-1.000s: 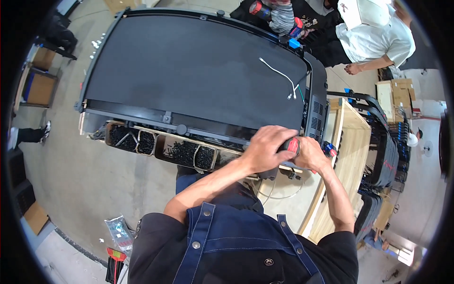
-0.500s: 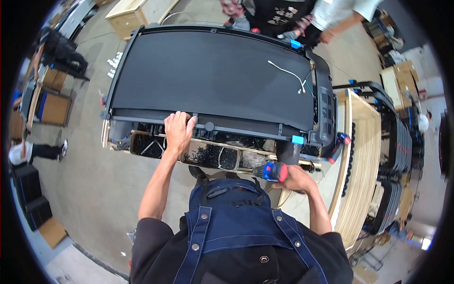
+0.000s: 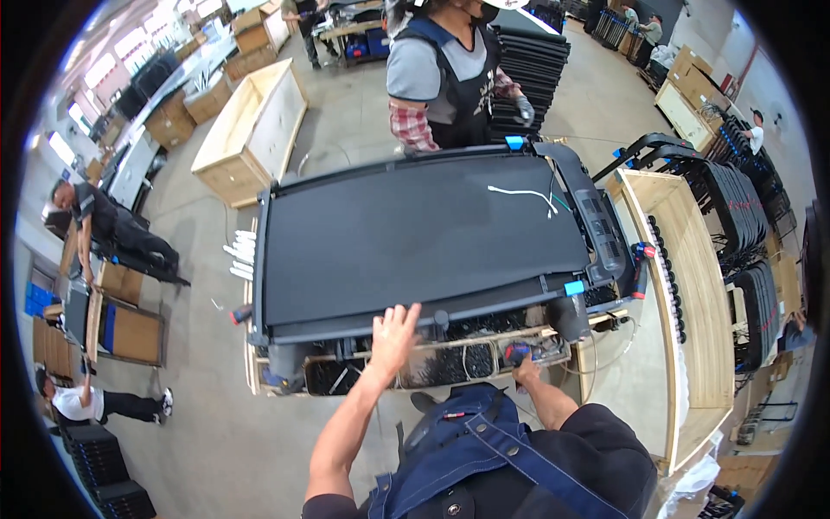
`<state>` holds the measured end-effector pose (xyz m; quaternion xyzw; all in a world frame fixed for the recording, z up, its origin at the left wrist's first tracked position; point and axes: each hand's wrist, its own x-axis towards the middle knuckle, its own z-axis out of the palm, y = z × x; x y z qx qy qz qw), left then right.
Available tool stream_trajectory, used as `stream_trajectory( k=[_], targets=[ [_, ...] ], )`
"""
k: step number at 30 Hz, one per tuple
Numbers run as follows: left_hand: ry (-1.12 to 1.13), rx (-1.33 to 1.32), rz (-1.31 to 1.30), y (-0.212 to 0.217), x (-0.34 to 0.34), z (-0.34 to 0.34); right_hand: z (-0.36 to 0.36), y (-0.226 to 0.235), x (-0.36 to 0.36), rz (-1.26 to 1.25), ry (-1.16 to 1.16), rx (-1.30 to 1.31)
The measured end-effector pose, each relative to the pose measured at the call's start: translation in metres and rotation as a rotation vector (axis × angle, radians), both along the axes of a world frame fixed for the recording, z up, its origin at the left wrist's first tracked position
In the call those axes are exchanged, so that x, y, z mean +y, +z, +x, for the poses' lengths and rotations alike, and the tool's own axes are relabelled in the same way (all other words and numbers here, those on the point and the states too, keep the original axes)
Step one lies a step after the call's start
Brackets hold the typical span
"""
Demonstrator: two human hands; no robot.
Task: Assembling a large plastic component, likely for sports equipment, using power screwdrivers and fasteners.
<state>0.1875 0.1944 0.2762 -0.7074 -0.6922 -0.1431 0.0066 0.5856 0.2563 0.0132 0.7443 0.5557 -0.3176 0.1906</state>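
- Head view, nearest first: the right hand is closed round a small tool with a blue and red body, held low against the near end of the treadmill frame, just beside the black roller end. What the tool's tip touches is hidden by the hand.
- Left hand is open, fingers spread, palm pressing flat on the near edge of the treadmill belt deck; it grasps nothing.
- Risk, as I judge it: the spread fingers lie right at the lip where the deck meets the open frame, so a slip of the tool or a shift of the deck could pinch them.
- Loose cables sit in the open tray beneath the deck, close to the tool; the tip could snag or nick one.
- Further off, a white cable lies loose on the belt and could slide off if the deck is jolted.
- At the far end a co-worker in a dark apron stands touching the machine with a gloved hand; an uncoordinated push from either side could jar the other's hands.
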Motion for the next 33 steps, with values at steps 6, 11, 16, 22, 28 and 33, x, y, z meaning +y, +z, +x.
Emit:
stream_trajectory(
  k=[6,11,16,22,28,33],
  targets=[
    [0.009,0.276,0.069,-0.031,-0.008,-0.018,-0.04,0.048,-0.031,-0.129,-0.035,0.08],
    [-0.056,0.237,0.027,-0.019,0.006,-0.018,-0.068,0.03,0.001,0.058,0.316,0.598],
    [-0.114,0.146,-0.124,0.02,0.019,-0.02,-0.164,0.017,0.091,-0.535,-0.056,0.896],
    [-0.158,0.133,-0.149,0.213,-0.014,-0.024,-0.234,0.053,0.177,-0.805,-0.111,1.489],
    [0.026,0.171,0.223,0.339,-0.053,-0.025,-0.358,0.119,0.203,-1.17,-0.374,2.065],
    [0.111,0.309,0.491,0.339,-0.12,-0.027,-0.406,0.162,0.139,-1.351,-0.122,2.29]
  ],
)
